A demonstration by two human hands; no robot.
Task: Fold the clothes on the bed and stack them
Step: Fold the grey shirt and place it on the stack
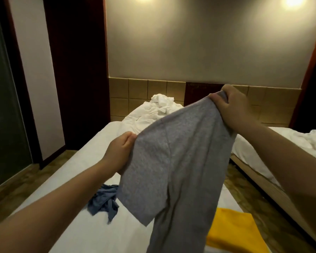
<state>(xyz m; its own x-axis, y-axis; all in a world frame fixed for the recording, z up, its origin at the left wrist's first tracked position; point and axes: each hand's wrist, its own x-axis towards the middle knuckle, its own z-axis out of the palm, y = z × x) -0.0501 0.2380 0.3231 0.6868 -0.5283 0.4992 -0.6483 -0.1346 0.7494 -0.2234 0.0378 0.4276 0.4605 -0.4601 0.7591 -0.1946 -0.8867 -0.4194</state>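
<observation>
I hold a grey T-shirt (181,161) up in the air above the white bed (77,179). My left hand (119,152) grips its left edge near a sleeve. My right hand (230,105) is raised higher and pinches the shirt's top edge. The shirt hangs down and hides part of the bed. A crumpled blue garment (104,199) lies on the sheet below my left hand. A folded yellow garment (233,232) lies flat at the lower right of the bed.
White bedding (159,108) is bunched at the head of the bed against a tiled wall. A second bed (263,152) with rumpled white sheets stands to the right, across a narrow floor gap. A dark glass door (4,106) is on the left.
</observation>
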